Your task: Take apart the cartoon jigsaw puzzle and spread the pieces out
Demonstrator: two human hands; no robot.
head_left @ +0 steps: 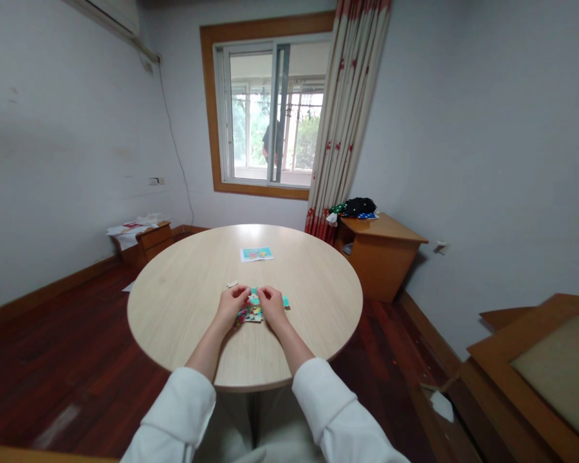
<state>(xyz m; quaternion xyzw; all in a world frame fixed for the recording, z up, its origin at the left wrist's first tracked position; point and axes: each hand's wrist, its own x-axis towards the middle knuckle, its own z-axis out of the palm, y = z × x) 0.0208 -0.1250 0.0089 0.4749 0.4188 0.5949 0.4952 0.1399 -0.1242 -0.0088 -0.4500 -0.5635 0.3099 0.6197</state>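
Note:
My left hand [233, 305] and my right hand [271, 306] are close together over a small cluster of colourful jigsaw puzzle pieces [254, 316] on the round table [174, 289]. The fingertips of both hands are pinched at the far side of the cluster. Whatever lies between them is too small to make out. Teal, pink and yellow patches show between the hands, and the hands cover part of the pieces. A teal piece [285, 301] peeks out beside my right hand. One pale loose piece [232, 283] lies just beyond my left hand.
Farther back on the table lies a printed picture sheet [257, 254]. A wooden cabinet [381, 251] with a heap of cloth [359, 208] stands behind on the right. A low wooden stand [154, 239] holds papers at left. A person [273, 141] shows through the window.

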